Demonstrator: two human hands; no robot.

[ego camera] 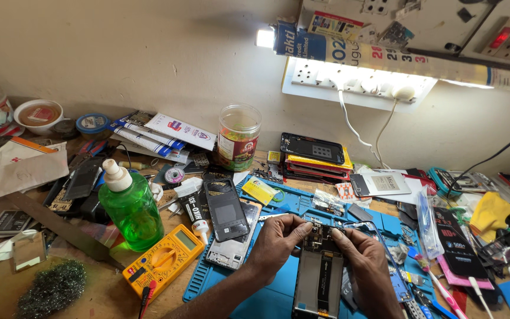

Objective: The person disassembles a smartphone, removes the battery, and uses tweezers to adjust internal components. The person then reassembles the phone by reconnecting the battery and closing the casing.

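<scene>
An opened phone [319, 272] with its back cover off lies upright on the blue repair mat [219, 277], its circuit board and flat cable exposed. My left hand [275, 242] pinches the phone's upper left corner with thumb and fingers. My right hand [364, 257] grips the upper right edge, fingertips on the board near the top. To the left of my left hand lie a dark phone back panel [225, 210] and a silver phone frame [231, 248].
A green liquid bottle [130, 207] and a yellow multimeter [163, 260] stand left of the mat. Stacked phone parts [314, 156], a clear jar [239, 136], packets, tools, a toothbrush [444, 292] and cables crowd the bench. A lit power strip [355, 82] hangs on the wall.
</scene>
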